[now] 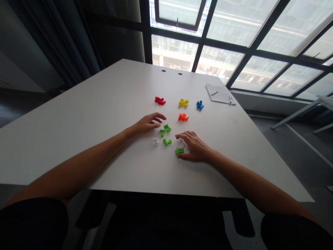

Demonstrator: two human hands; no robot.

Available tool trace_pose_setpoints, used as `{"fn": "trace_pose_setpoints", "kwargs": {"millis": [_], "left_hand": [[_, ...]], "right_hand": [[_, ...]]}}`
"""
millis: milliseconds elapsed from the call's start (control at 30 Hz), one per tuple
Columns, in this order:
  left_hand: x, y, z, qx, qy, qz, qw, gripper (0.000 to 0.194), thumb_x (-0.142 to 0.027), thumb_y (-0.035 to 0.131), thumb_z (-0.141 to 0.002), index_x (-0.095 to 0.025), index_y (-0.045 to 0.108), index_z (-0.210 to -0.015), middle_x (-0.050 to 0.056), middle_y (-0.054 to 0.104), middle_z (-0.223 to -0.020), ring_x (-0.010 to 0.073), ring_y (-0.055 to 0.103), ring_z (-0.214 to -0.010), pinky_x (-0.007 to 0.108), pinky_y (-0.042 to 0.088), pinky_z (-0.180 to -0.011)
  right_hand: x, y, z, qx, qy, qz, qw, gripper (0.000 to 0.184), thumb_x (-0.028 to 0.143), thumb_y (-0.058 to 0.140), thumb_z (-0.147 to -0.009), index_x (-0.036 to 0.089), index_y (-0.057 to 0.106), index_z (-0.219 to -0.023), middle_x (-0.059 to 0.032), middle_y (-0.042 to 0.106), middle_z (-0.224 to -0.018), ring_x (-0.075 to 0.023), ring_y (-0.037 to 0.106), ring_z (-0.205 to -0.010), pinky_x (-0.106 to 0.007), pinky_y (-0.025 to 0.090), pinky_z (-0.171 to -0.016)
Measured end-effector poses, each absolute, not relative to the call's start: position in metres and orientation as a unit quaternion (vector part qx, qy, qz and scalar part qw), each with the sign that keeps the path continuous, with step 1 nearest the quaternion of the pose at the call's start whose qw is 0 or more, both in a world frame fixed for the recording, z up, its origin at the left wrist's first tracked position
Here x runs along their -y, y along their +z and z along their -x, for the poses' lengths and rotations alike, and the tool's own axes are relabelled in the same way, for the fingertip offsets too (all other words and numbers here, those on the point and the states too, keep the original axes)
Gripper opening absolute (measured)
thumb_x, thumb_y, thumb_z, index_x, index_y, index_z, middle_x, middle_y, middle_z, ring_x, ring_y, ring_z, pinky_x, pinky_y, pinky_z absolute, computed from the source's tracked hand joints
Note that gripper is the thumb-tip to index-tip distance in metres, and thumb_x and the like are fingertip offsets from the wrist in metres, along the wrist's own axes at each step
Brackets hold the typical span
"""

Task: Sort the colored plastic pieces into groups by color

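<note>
A large white table (85, 118) fills the middle of the frame, with a tall dark-framed window (260, 34) beyond it at upper right. A sheet of white paper (220, 93) lies at the table's far right, with a pen (230, 100) on it. Neither hand visibly holds anything. The left hand (147, 123) is half open, its fingers loosely curled, just beside a green plastic block (167, 128). The right hand (194, 147) spreads wide, its fingers by a white plastic piece (180, 143) and its thumb just beside a flat green plastic piece (179, 151). Between the hands sit an L-shaped green plastic piece (167, 141) and a curved white plastic piece (155, 142). Farther up lie a red plastic cluster (160, 100), a yellow plastic cluster (183, 102), a blue plastic cluster (199, 105) and an orange plastic cluster (183, 117).
</note>
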State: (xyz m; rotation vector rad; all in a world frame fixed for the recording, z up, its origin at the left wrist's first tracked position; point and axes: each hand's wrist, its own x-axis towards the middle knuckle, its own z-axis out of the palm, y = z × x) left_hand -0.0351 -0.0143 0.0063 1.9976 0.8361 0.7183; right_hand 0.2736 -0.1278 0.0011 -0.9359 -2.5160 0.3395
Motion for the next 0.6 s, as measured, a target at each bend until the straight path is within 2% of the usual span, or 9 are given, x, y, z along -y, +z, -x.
{"fn": "trace_pose_setpoints", "kwargs": {"millis": [133, 233, 333, 433, 500, 600], "left_hand": [[0.03, 0.025, 0.031, -0.277, 0.207, -0.883, 0.317, 0.053, -0.046, 0.068, -0.095, -0.027, 0.063, -0.145, 0.012, 0.055, -0.157, 0.0295, 0.058, -0.136, 0.042, 0.054, -0.107], [0.04, 0.033, 0.026, -0.279, 0.169, -0.91, 0.255, 0.05, -0.05, 0.066, -0.097, -0.027, 0.066, -0.142, 0.012, 0.05, -0.161, 0.0329, 0.05, -0.144, 0.049, 0.045, -0.119], [0.043, 0.031, 0.023, -0.287, 0.149, -0.919, 0.224, 0.05, -0.054, 0.068, -0.097, -0.027, 0.068, -0.139, 0.012, 0.05, -0.162, 0.0365, 0.047, -0.147, 0.055, 0.04, -0.122], [0.043, 0.027, 0.023, -0.275, 0.155, -0.924, 0.216, 0.048, -0.053, 0.071, -0.095, -0.027, 0.071, -0.136, 0.013, 0.054, -0.158, 0.0367, 0.05, -0.144, 0.054, 0.041, -0.121], [0.041, 0.027, 0.025, -0.277, 0.183, -0.92, 0.207, 0.038, -0.045, 0.068, -0.095, -0.026, 0.074, -0.128, 0.012, 0.061, -0.15, 0.0343, 0.056, -0.138, 0.051, 0.045, -0.118], [0.038, 0.037, 0.031, -0.307, 0.223, -0.905, 0.192, 0.026, -0.03, 0.058, -0.094, -0.022, 0.076, -0.111, 0.012, 0.068, -0.131, 0.0277, 0.067, -0.114, 0.041, 0.057, -0.098]], "right_hand": [[0.125, -0.005, -0.275, 0.885, 0.133, 0.388, 0.221, 0.077, 0.052, 0.084, -0.086, 0.025, 0.052, -0.15, -0.014, 0.073, -0.121, -0.0357, 0.065, -0.116, -0.055, 0.052, -0.103], [0.119, -0.01, -0.275, 0.868, 0.113, 0.42, 0.238, 0.068, 0.054, 0.085, -0.085, 0.025, 0.059, -0.141, -0.0143, 0.072, -0.124, -0.0359, 0.065, -0.117, -0.055, 0.052, -0.103], [0.117, -0.01, -0.273, 0.861, 0.088, 0.442, 0.235, 0.066, 0.057, 0.087, -0.083, 0.024, 0.064, -0.134, -0.0147, 0.073, -0.121, -0.0367, 0.065, -0.116, -0.056, 0.051, -0.104], [0.117, -0.007, -0.275, 0.869, 0.08, 0.436, 0.22, 0.071, 0.06, 0.089, -0.079, 0.024, 0.065, -0.136, -0.0157, 0.072, -0.123, -0.0374, 0.064, -0.117, -0.056, 0.052, -0.104], [0.117, -0.004, -0.281, 0.876, 0.079, 0.425, 0.213, 0.07, 0.06, 0.087, -0.081, 0.025, 0.065, -0.138, -0.016, 0.072, -0.126, -0.0371, 0.064, -0.119, -0.055, 0.053, -0.103], [0.113, 0.0, -0.295, 0.889, 0.076, 0.404, 0.203, 0.049, 0.055, 0.077, -0.094, 0.025, 0.071, -0.132, -0.015, 0.074, -0.123, -0.0349, 0.066, -0.117, -0.054, 0.053, -0.102]]}}
